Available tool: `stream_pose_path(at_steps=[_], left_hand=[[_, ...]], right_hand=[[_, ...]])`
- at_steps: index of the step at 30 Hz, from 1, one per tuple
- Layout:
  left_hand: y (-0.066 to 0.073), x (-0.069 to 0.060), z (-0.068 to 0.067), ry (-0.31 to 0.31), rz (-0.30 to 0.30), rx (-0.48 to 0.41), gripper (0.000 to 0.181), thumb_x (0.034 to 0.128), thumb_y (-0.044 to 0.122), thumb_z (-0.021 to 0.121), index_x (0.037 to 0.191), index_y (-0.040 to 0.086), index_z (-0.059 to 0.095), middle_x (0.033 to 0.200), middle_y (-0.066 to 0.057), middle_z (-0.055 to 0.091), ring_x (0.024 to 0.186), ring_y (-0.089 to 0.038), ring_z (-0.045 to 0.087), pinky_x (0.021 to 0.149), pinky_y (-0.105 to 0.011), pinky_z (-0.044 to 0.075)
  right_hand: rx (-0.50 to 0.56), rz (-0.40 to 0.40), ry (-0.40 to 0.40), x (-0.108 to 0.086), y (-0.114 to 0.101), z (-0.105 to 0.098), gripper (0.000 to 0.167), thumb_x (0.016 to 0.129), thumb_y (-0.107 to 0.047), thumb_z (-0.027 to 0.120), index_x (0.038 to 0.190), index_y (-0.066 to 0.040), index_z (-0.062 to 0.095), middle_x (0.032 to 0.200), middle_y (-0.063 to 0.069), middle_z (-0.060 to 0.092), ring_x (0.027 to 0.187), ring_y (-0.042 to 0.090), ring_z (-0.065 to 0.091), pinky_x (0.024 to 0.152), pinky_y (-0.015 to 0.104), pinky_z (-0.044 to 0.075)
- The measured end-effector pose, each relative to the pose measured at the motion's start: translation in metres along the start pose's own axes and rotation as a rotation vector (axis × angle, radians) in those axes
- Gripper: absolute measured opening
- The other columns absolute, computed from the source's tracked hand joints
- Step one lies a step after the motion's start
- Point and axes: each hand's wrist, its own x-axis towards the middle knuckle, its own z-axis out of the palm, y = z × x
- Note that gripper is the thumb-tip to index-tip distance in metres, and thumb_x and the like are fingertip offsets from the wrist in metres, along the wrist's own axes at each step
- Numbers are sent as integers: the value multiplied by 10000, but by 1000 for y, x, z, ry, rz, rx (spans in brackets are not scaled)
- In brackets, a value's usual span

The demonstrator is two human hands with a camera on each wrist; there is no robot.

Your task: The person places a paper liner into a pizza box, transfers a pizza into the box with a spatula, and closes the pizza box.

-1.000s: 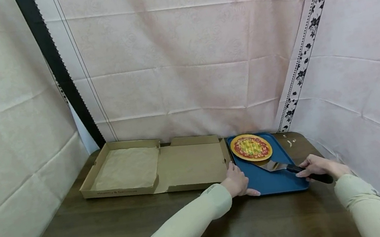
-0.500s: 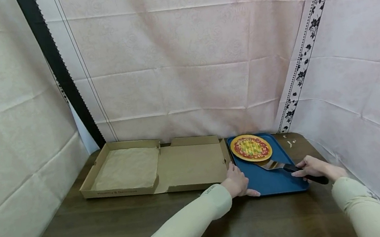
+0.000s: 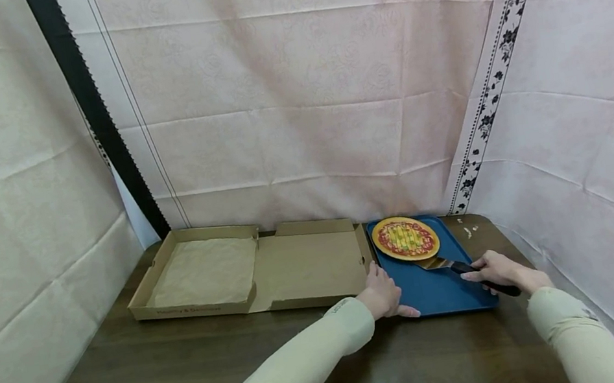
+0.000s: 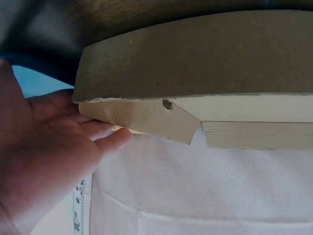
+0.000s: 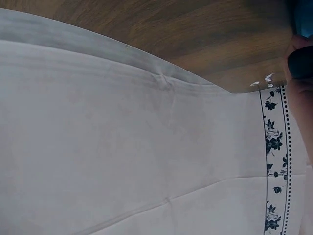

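Note:
A round pizza with yellow and red topping lies on the blue tray. The right hand grips the black handle of a spatula; the front of its metal blade is hidden beneath the pizza's near edge. At the tray's near left corner rests the left hand, its fingers stretched along the left side and its thumb along the front edge. In the left wrist view, that hand reaches past a cardboard flap. Only a sliver of the right hand and the dark handle end appears in the right wrist view.
An opened cardboard pizza box lies left of the tray, with a sheet of paper in its base and its lid flat beside the tray. White scraps lie on the brown table. Pale cloth hangs around.
The right hand has moved left and slightly forward, sliding the spatula's blade further under the pizza's near edge. The left hand, tray and box have stayed in place.

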Motion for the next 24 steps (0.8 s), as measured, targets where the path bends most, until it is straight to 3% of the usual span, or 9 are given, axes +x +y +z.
stream_pose_path(at_steps=[5,13,24], left_hand=[[0,0,0,-3,4,-1,847,799,868,184,1364,345,535,1494,61,448,1448,-178,322,1226,-375,162],[-1,-1,0,-15,12,-37,838,813,855,207,1384,327,518,1512,53,424,1463,-185,297,1228,-361,155],[0,-6,-5,-26,-2,-1,819,819,845,189,1385,348,510,1515,58,418,1468,-183,286,1230,-355,144]], right_hand=[[-45,-5,32,4,-2,2,325,943,-282,624,965,36,691,576,18,531,474,114,516,502,293,495],[-50,38,41,9,-2,7,359,941,-286,627,1080,42,678,626,27,539,465,117,513,498,293,485],[-18,60,49,14,-5,12,388,946,-304,618,1115,43,649,577,5,487,454,129,504,495,299,471]])
